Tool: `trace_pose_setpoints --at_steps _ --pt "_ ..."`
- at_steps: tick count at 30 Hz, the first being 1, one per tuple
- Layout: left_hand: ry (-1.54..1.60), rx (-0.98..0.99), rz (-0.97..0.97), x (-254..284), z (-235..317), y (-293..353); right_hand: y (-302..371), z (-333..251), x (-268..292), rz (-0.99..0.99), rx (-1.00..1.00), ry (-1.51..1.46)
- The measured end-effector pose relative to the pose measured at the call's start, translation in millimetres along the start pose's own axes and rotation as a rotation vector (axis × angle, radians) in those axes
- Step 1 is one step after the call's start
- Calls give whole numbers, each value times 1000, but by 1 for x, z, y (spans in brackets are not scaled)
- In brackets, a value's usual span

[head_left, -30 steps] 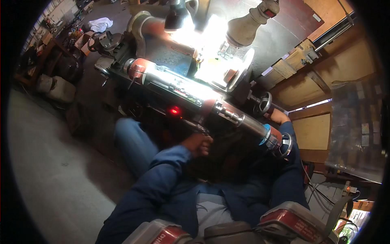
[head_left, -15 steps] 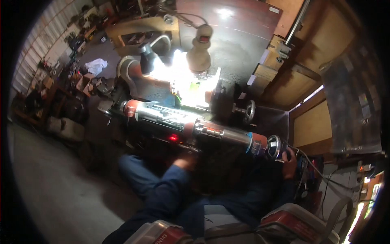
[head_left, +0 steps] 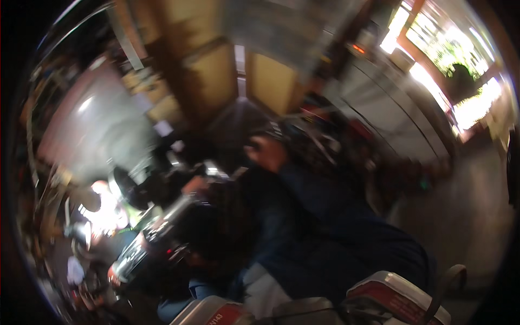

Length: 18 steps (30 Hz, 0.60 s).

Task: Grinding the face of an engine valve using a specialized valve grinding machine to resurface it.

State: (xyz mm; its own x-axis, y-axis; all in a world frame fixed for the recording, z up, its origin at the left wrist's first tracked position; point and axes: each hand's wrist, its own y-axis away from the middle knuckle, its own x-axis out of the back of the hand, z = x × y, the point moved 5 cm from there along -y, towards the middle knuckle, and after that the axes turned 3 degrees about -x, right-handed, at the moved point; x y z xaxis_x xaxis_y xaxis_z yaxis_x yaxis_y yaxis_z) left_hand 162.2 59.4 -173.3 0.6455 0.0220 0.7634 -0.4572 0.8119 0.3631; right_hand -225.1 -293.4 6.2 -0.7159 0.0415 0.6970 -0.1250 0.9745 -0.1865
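Observation:
A long machine like a lathe point(head_left: 130, 257) runs slantwise at lower left, with shiny metal parts and orange-brown collars. At its upper right end is a shiny handwheel point(head_left: 214, 170). My right hand point(head_left: 266, 154) is raised just beyond that end, apart from the handwheel. Its fingers are smeared by motion, and I can make out nothing in them. My left hand point(head_left: 199, 260) shows only as a dim patch beside the machine's near side, close to a small red light point(head_left: 169, 251). Its fingers are lost in shadow.
A bright lamp glow point(head_left: 105, 214) lies over the machine's far side, before a reddish-grey panel point(head_left: 92, 119). Wooden cabinets point(head_left: 273, 81) stand ahead. Blurred clutter point(head_left: 319, 138) lies right of my right hand, near a pale cabinet point(head_left: 384, 108). A bright window point(head_left: 449, 43) is at upper right.
The view has swung to the right, so the machine now sits at lower left. My right hand has come off the handwheel. My left hand remains near the machine's red light.

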Motion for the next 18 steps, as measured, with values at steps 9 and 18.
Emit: trace_pose_setpoints --at_steps 9,18 --pt "706 314 -100 53 -49 -37 28 -12 -3 186 64 9" --pt "1095 381 -119 90 -43 14 56 49 9 233 -216 -329"
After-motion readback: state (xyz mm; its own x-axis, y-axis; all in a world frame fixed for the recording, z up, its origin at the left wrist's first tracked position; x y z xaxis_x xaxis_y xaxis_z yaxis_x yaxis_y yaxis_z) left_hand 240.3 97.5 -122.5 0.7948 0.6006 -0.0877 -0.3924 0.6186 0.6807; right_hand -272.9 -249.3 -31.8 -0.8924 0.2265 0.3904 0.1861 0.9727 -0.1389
